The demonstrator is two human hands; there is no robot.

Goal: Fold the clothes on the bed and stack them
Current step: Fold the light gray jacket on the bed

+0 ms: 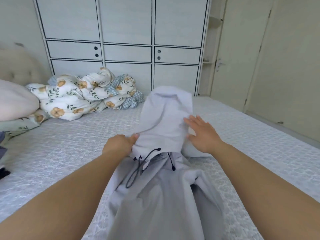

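We've got a pale grey hoodie (161,187) laid out lengthwise down the middle of the bed (251,135), hood end pointing away toward the wardrobe (124,49). Our left hand (119,144) pinches the hood's left edge, thumb on top of the fabric, right by the black drawstring (138,168). Our right hand (200,134) rests flat on the hood's right side, fingers spread and straight, gripping nothing. Off to the left sits a crumpled floral duvet (83,94) beside a pink pillow (15,101). Wardrobe doors are all closed, so its contents are hidden.
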